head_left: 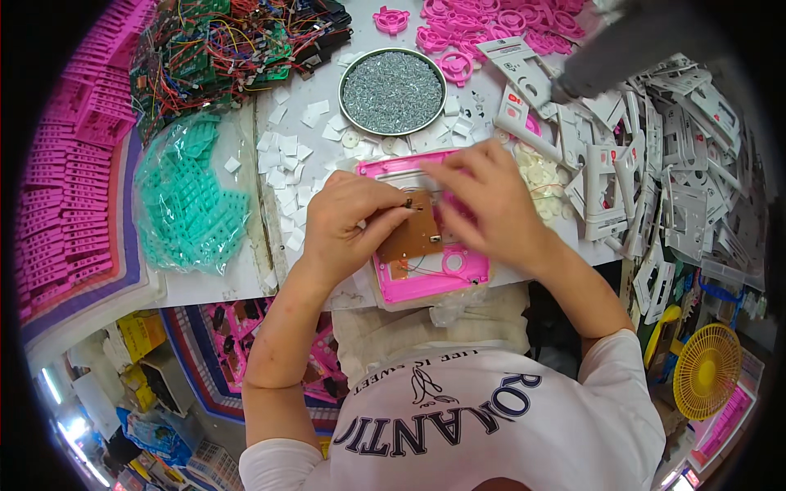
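Note:
A pink plastic housing lies on the near edge of the table, with a brown circuit board in its left part. Thin wires run from the board's lower end. The thumb and forefinger of my left hand are pinched on a small dark part at the board's upper edge; its exact kind is too small to tell. Blurred by motion, my right hand hovers over the housing's right side, fingers apart, with nothing visible in them.
Beyond the housing stands a round tray of small screws. White pads lie scattered to its left, near a bag of teal parts. Wired circuit boards, pink rings and white panels are heaped around. A dark tool hangs upper right.

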Action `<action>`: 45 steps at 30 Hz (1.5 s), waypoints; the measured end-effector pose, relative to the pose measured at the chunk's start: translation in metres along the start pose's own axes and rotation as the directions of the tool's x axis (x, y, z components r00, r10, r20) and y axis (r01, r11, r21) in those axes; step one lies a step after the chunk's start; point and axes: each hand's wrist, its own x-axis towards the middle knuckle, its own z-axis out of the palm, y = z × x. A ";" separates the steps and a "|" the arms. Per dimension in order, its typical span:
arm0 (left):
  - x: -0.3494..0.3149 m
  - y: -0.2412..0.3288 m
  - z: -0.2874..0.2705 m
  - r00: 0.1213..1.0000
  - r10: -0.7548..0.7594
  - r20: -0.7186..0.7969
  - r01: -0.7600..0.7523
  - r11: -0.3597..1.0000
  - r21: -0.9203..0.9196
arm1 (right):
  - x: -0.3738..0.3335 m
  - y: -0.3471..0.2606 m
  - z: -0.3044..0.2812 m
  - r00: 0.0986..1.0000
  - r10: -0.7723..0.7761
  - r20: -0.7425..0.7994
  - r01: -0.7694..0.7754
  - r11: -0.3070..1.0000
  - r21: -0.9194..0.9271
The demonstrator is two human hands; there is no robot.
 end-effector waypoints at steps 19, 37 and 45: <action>0.001 0.008 0.022 0.988 -0.124 -0.094 0.122 0.992 -0.028 | 0.246 0.309 0.042 0.963 0.172 -0.209 -0.269 0.702 -0.659; -0.010 -0.001 0.013 0.982 0.083 -0.171 -0.050 0.980 0.190 | -0.062 0.040 -0.138 0.656 0.585 -0.477 -0.264 0.770 0.581; -0.018 -0.004 0.015 0.979 0.038 -0.203 -0.030 0.999 0.041 | 0.006 -0.038 -0.022 0.913 0.130 0.388 -0.252 0.926 0.282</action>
